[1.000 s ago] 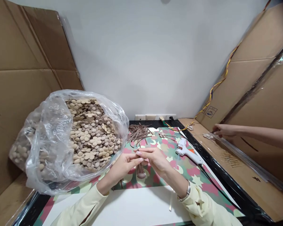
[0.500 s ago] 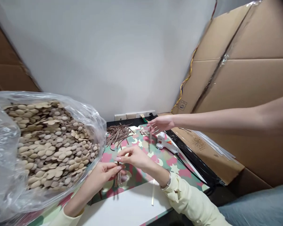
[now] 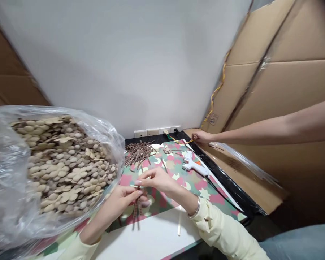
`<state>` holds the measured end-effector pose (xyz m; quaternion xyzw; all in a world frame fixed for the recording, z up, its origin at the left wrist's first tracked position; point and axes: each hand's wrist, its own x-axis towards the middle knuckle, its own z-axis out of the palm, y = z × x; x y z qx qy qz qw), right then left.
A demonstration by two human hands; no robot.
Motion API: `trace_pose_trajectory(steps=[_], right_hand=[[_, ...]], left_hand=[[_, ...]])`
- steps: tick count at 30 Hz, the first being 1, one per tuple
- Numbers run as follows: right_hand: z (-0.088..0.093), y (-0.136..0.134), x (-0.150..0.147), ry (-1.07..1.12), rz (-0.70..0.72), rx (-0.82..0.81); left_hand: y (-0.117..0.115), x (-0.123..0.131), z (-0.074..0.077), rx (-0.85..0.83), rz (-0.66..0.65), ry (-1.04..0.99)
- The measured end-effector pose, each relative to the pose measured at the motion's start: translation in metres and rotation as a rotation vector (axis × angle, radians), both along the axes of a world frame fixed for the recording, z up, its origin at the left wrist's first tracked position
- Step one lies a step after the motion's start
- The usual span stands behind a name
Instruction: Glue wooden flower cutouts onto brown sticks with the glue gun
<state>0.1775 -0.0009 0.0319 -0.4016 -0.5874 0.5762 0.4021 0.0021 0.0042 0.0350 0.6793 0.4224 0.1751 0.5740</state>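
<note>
Since the earlier frame, the other person's hand [image 3: 202, 137] has gone back from over the mat [image 3: 178, 177] to its far right corner, beside the yellow cable [image 3: 182, 141]. Your own hands have moved almost nothing.

Your left hand [image 3: 124, 196] is closed in a pinch, with thumb and fingertips together on the upper end of the sticks [image 3: 137, 209]. Your right hand [image 3: 157, 180] comes from the right, and its thumb and first finger close on the same upper end while the other fingers are loosely curled. The sticks are a few thin brown pieces. They hang just above the near part of the mat with their long axis almost upright and their free ends pointing down toward you.

One label [image 3: 213, 118] is printed on the cardboard [image 3: 287, 79] at the right, but it is too small to read.

The bag [image 3: 56, 162] of pale wooden pieces stands at the left. The stick pile [image 3: 138, 151] lies far on the mat, and the glue gun [image 3: 192, 166] lies to the right of it.
</note>
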Motion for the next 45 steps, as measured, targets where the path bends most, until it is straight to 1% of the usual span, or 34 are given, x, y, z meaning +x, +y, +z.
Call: trace_pose_trajectory(steps=[2, 3, 4, 9, 12, 14, 18, 22, 25, 28, 31, 33, 34, 35, 36, 37, 38, 40, 41, 42, 43, 45], right_hand=[[-0.002, 0.0, 0.0, -0.064, -0.034, 0.033], [-0.003, 0.001, -0.001, -0.089, -0.049, 0.032], [-0.004, 0.001, -0.002, -0.1, -0.059, 0.02], [-0.006, 0.0, -0.008, -0.024, -0.074, -0.074], [-0.007, -0.002, -0.011, -0.012, -0.045, -0.099], [-0.008, -0.002, -0.012, -0.027, -0.056, -0.082], [-0.01, -0.003, -0.019, -0.073, -0.165, -0.01], [-0.014, -0.006, -0.026, -0.122, -0.276, -0.002], [-0.015, -0.007, -0.026, -0.173, -0.32, 0.034], [-0.017, -0.005, -0.025, -0.305, -0.358, 0.171], [-0.022, 0.004, -0.027, -0.454, -0.373, 0.28], [-0.029, 0.013, -0.031, -0.486, -0.366, 0.278], [-0.033, 0.018, -0.033, -0.492, -0.365, 0.272], [-0.038, 0.023, -0.034, -0.503, -0.367, 0.269], [-0.044, 0.027, -0.036, -0.515, -0.371, 0.269], [-0.049, 0.032, -0.038, -0.528, -0.376, 0.27], [-0.054, 0.036, -0.039, -0.542, -0.383, 0.275], [-0.061, 0.041, -0.04, -0.572, -0.399, 0.295], [-0.064, 0.043, -0.041, -0.588, -0.404, 0.312], [-0.066, 0.044, -0.041, -0.602, -0.406, 0.332], [-0.067, 0.045, -0.041, -0.614, -0.402, 0.355], [-0.068, 0.046, -0.04, -0.633, -0.38, 0.407]], left_hand=[[-0.002, 0.0, -0.001, 0.002, -0.033, -0.01], [-0.003, 0.0, -0.001, 0.011, -0.054, -0.035], [-0.004, 0.0, -0.002, 0.021, -0.048, -0.058], [-0.006, -0.001, -0.002, 0.042, 0.023, -0.039], [-0.006, -0.001, -0.002, 0.052, 0.001, -0.053], [-0.006, -0.001, -0.003, 0.059, -0.022, -0.074], [-0.006, 0.001, -0.006, 0.079, -0.013, -0.059], [-0.005, 0.001, -0.014, 0.176, 0.034, 0.008], [-0.004, 0.001, -0.021, 0.229, 0.064, 0.031], [-0.003, 0.003, -0.027, 0.176, 0.06, -0.028], [0.0, 0.005, -0.034, 0.023, 0.037, -0.073], [0.004, 0.001, -0.034, -0.06, 0.016, 0.019], [0.007, -0.004, -0.032, -0.037, 0.035, 0.097], [0.009, -0.01, -0.028, 0.036, 0.086, 0.183], [0.012, -0.018, -0.022, 0.142, 0.163, 0.263], [0.016, -0.029, -0.015, 0.3, 0.28, 0.349], [0.019, -0.04, -0.008, 0.413, 0.4, 0.399], [0.026, -0.065, 0.006, 0.525, 0.565, 0.462], [0.029, -0.076, 0.011, 0.602, 0.681, 0.515], [0.031, -0.085, 0.014, 0.763, 0.817, 0.659], [0.033, -0.093, 0.015, 0.858, 0.868, 0.781], [0.036, -0.102, 0.013, 0.957, 0.87, 0.973]])
